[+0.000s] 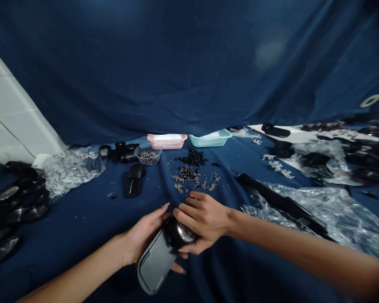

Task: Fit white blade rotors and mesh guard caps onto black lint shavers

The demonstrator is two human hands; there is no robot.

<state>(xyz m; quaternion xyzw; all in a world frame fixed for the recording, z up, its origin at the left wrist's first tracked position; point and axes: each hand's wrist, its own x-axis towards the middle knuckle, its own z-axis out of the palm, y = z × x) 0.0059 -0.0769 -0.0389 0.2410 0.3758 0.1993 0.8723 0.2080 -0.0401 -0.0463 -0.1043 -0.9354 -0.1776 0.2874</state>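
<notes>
A fabric shaver with a round perforated metal head and a smoky grey clear part is held low in front of me, tilted. My left hand wraps round it from the left, its fingers passing underneath and partly hidden. Over the head curl the fingers of my right hand, with the thumb along the lower edge. Just beyond my hands, small screws and tiny black parts lie loose on the blue cloth. A dark shaver housing rests to their left.
Behind stand a clear bowl of screws, a pink basket and a mint basket. An electric screwdriver lies right, by crumpled plastic. At left are a bag of small pale parts and piled black parts.
</notes>
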